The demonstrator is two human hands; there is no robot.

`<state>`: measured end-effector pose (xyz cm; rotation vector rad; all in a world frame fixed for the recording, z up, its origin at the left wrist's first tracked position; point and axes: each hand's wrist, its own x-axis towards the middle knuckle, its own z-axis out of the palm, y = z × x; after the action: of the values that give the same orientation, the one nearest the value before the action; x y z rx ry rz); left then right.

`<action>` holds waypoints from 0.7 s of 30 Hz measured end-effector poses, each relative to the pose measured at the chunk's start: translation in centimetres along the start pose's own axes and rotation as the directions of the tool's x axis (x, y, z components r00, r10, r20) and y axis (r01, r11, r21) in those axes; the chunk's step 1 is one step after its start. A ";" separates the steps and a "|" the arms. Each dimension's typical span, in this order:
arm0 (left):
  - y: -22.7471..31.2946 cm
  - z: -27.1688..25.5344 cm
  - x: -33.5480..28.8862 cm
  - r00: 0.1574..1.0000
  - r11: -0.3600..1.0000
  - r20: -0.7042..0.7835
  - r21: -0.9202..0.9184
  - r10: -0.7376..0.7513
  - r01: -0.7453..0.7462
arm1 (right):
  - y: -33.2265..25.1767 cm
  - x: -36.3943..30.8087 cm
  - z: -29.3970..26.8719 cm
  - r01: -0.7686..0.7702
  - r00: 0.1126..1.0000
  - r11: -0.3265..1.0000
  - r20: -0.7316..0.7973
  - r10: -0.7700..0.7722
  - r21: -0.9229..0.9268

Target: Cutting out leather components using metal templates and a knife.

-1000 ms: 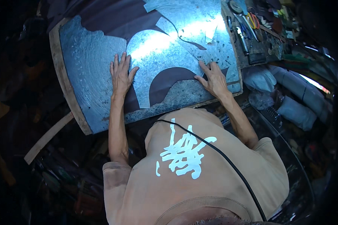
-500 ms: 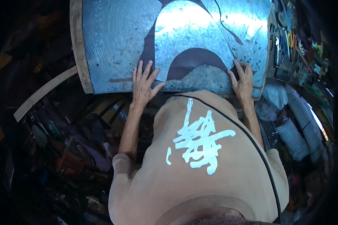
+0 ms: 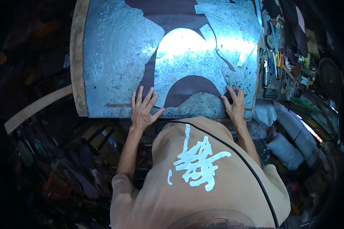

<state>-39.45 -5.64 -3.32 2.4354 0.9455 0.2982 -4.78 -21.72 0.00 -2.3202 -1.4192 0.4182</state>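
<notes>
A wooden strip [image 3: 34, 108] juts past the left edge of the surface [image 3: 111, 65], the spread left hand [image 3: 142, 113] and, beyond the central arch-shaped sheet [image 3: 195, 63], the bent-fingered right hand [image 3: 236, 106] rest unclenched along the near edge, and tools [image 3: 265, 71] crowd the right.

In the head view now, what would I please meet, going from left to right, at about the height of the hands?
Loose wooden strip → wooden table edge → left hand → half-round dark patch → right hand → whitish plastic bag.
</notes>
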 end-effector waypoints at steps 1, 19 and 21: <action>0.0 0.1 0.1 1.000 1.000 0.013 0.022 0.000 0.000 | 0.2 -0.1 0.0 0.009 1.000 1.000 -0.019 -0.009 -0.008; -0.6 0.8 -0.1 0.996 0.995 0.085 0.100 0.020 -0.029 | 1.4 0.0 0.1 0.005 1.000 0.997 -0.016 -0.004 0.076; -0.6 0.8 0.0 0.997 0.995 0.078 0.088 0.029 -0.036 | 1.3 0.0 0.0 -0.012 1.000 0.997 -0.023 0.014 0.079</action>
<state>-39.45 -5.58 -4.28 2.5261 0.9043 0.1758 -3.73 -22.27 -0.60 -2.2652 -1.3532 0.4408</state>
